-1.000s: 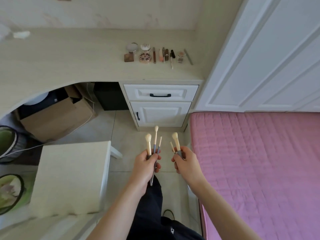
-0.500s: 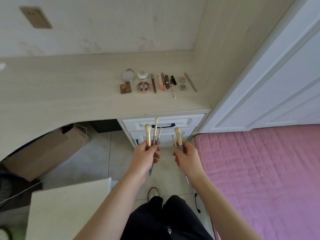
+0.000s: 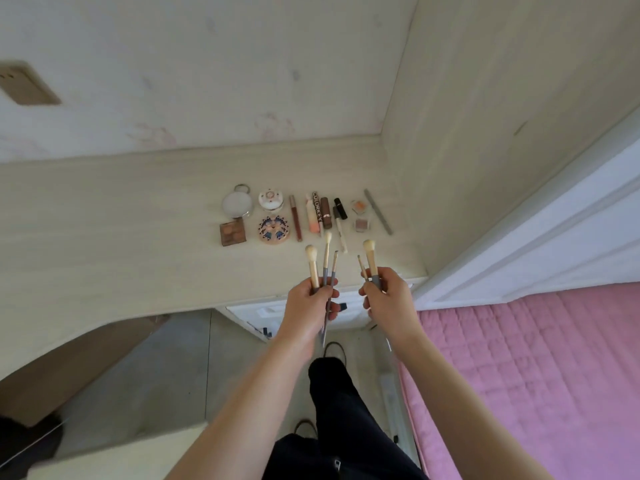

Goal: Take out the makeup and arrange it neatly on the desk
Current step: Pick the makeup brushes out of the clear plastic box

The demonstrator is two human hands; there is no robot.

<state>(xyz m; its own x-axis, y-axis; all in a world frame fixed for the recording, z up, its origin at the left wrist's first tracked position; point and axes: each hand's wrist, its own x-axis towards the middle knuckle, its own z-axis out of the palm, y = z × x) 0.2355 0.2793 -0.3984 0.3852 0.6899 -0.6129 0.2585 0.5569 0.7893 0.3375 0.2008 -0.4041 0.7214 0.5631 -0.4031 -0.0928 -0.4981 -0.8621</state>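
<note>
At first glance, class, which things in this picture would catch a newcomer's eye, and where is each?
Front and centre, the left hand grips three makeup brushes and the right hand grips two brushes, all bristles up. Beyond them, a neat row of makeup lies on the pale desk near the corner. A pink quilted bed fills the lower right.

Pale wood-grain desk [image 3: 121, 216] runs along wall, ends in corner at right. Makeup laid in tidy cluster near that corner — round mirror [image 3: 237, 204] at 10 o'clock of group, square brown palette [image 3: 233, 231] just below it. Beside these, white patterned compact [image 3: 271, 200] above round decorated compact [image 3: 274, 230]. Toward 3 o'clock — row of upright tubes and sticks [image 3: 320, 216], two small pans [image 3: 361, 214], slim grey stick [image 3: 378, 212] at far edge, tilted.
</note>
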